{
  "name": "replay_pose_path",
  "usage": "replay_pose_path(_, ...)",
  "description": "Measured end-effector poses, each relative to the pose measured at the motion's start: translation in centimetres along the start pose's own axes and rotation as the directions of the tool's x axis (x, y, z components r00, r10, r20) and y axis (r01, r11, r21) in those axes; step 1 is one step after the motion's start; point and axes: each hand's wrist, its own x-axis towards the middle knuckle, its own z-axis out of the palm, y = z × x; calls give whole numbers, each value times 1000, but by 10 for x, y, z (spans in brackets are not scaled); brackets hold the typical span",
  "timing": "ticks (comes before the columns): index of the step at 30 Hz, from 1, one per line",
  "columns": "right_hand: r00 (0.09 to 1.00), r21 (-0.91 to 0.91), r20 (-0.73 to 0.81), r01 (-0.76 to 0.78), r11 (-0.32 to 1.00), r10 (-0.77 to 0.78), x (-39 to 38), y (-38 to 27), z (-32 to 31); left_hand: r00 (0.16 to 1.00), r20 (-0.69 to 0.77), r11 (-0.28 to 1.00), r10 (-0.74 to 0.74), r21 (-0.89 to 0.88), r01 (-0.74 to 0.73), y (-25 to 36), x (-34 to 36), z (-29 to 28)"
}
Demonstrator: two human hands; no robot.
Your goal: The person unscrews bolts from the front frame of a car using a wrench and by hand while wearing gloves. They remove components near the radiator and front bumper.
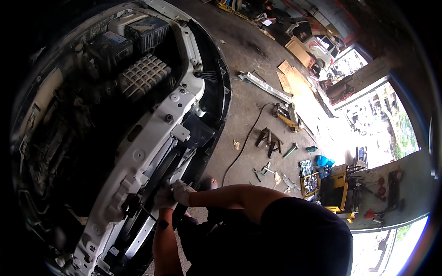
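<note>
The open front of a vehicle fills the left side, with a white upper crossmember [152,129] and a dark engine bay [78,119]. Below the crossmember runs a lighter metal bar [140,237] beside black trim. My left hand [164,197] and my right hand [183,193], both in pale gloves, are close together on the front assembly, near the bar's upper section. Both have curled fingers; what they grip is hidden. A thin dark rod [148,212] slants down from near my left hand.
To the right on the concrete floor [244,156] lie a cable [245,148], hand tools [260,172], a metal stand [269,140], a long metal beam [264,87] and cardboard [292,76]. An open toolbox [309,184] sits beside a yellow cart [340,188]. Feet [214,183] show below my arms.
</note>
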Motion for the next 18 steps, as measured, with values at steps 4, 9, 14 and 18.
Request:
replay_pose_path(4,976,-438,207,150,886,-62,-19,-47,-23,999,31,981,-22,194,16,-11,-14,-17)
replay_pose_path(9,956,-377,264,224,899,-127,-56,-57,-80,998,-48,973,26,230,-14,-5,-12,-24)
replay_pose_path(14,939,-200,342,94,975,-21,-78,-39,-115,1000,30,985,8,174,-13,19,-14,-41)
replay_pose_path(18,956,63,292,-57,996,36,-87,-8,-97,998,14,998,59,24,-60,42,-15,-69)
